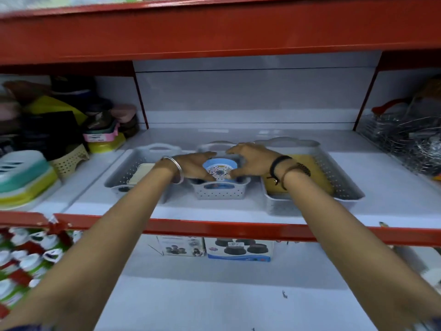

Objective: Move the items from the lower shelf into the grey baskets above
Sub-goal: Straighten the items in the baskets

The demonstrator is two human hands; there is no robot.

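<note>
Three grey perforated baskets stand in a row on the upper white shelf. The small middle basket [220,191] holds a round blue item with a patterned top [220,170]. My left hand [193,164] rests against that item's left side and my right hand [250,161] curls around its right side; both hands are inside the basket, fingers spread around the item. In the left basket [119,174] lies a cream-coloured flat item [140,176]. A yellow flat item [298,180] fills the right basket [341,185]. On the lower shelf stand two boxes [181,246] [238,249] against the back.
A red shelf edge [226,229] runs across below the baskets. Stacked plastic containers [23,177] and dark goods crowd the left bay. Wire racks [405,142] fill the right bay. Packaged white items [28,259] hang at the lower left.
</note>
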